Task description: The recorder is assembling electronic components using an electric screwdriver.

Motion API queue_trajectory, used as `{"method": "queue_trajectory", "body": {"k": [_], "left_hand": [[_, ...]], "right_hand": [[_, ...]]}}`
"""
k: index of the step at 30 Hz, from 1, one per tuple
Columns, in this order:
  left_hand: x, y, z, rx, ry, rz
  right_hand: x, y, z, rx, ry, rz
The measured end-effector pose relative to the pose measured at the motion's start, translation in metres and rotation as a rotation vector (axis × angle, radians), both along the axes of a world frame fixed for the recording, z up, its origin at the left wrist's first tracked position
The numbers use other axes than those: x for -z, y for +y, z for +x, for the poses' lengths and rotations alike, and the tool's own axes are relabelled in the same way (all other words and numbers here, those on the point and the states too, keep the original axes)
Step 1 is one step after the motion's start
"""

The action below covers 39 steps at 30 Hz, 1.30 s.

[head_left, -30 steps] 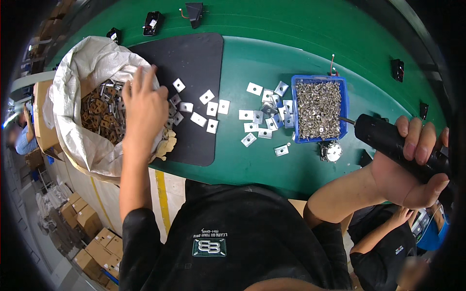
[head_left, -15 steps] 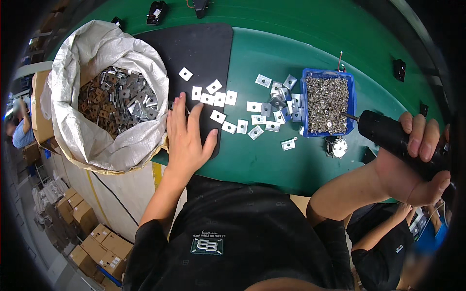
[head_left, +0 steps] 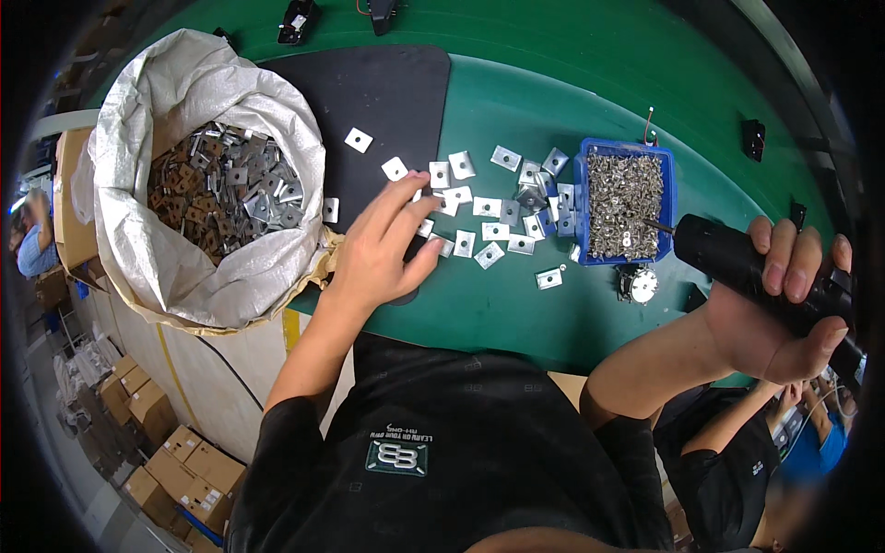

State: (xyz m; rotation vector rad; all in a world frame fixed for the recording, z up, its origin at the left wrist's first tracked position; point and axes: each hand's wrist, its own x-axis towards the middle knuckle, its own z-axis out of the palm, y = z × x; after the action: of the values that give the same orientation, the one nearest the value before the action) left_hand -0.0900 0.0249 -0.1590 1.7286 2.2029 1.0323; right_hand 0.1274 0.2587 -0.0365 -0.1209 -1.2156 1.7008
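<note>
My left hand (head_left: 367, 256) lies over the edge of the black mat (head_left: 387, 92), fingers stretched out and touching a few small metal plates (head_left: 446, 202). Each plate is square-ish and silver with a hole in its middle. More plates (head_left: 489, 206) are spread over the green tabletop to its right. In my right hand (head_left: 770, 323) is a black electric screwdriver (head_left: 724, 249), gripped round its body. Its thin bit points left, over the small screws (head_left: 622, 198) in a blue bin (head_left: 580, 198).
A white woven sack (head_left: 129, 203), rolled open, holds many metal pieces at the left. Below the bin sits a small round white-faced part (head_left: 641, 284). Black parts (head_left: 297, 22) lie along the far side. Another person in black works at the lower right. Cartons (head_left: 189, 475) stand at the lower left.
My left hand has slid right across the mat, pushing several plates right toward the others. One plate now shows beside the sack. The screwdriver has barely moved.
</note>
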Motion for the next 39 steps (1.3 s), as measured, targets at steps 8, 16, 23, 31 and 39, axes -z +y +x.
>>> {"method": "queue_trajectory", "body": {"k": [8,16,23,31,39], "left_hand": [[-0.006,-0.002,-0.011,-0.252,0.187,-0.255],[0.003,0.024,-0.012,-0.077,0.035,-0.073],[0.002,0.043,-0.02,-0.183,0.116,-0.161],[0.006,0.067,0.024,0.002,0.033,-0.137],[-0.026,0.055,-0.006,-0.06,0.014,0.054]], "right_hand": [[0.008,0.005,-0.006,-0.028,-0.012,-0.035],[0.014,0.004,-0.016,-0.063,-0.074,-0.007],[0.017,0.006,-0.019,-0.047,-0.092,-0.023],[0.018,0.004,-0.024,-0.091,-0.059,-0.063],[0.019,0.004,-0.018,-0.092,-0.093,0.011]]}}
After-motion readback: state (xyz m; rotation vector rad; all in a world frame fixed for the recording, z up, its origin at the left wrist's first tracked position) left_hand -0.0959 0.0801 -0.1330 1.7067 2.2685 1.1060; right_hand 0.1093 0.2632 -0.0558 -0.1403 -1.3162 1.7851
